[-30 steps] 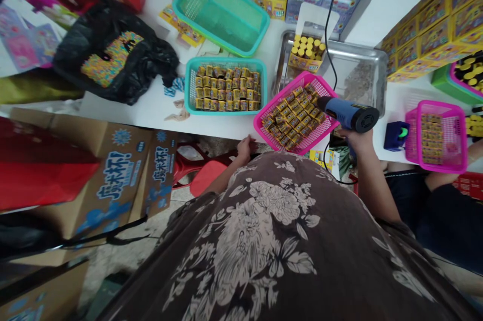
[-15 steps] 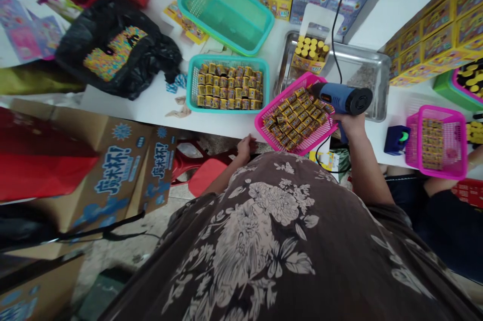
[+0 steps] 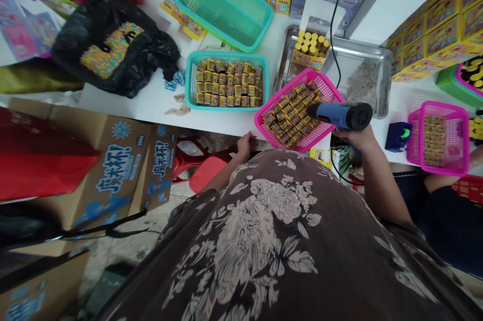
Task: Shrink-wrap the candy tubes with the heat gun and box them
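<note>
My right hand (image 3: 356, 137) is closed around the handle of a blue and black heat gun (image 3: 339, 114). Its dark nozzle points left, over the pink basket (image 3: 328, 82). Inside that basket lie many small yellow-wrapped jars (image 3: 294, 114), packed in slanting rows. The black cord (image 3: 334, 24) runs down from above. My left hand (image 3: 246, 145) rests low at the table's front edge, left of the pink basket, with nothing in it and its fingers partly stretched out. A teal basket (image 3: 190, 82) with similar jars in rows stands just beyond it.
Behind are another teal basket (image 3: 226, 9) and a metal tray (image 3: 381, 84) bearing a carton of yellow-capped tubes (image 3: 309, 44). Yellow boxes (image 3: 439, 24) are stacked at right. A black bag (image 3: 151, 59) of coloured beads lies left. Another person's arm (image 3: 443, 181) shows near the right pink basket (image 3: 466, 145).
The heat gun's nozzle has swung lower over the jars, from the basket's back right part toward its middle. My right hand has moved slightly nearer to me. My left hand stays put.
</note>
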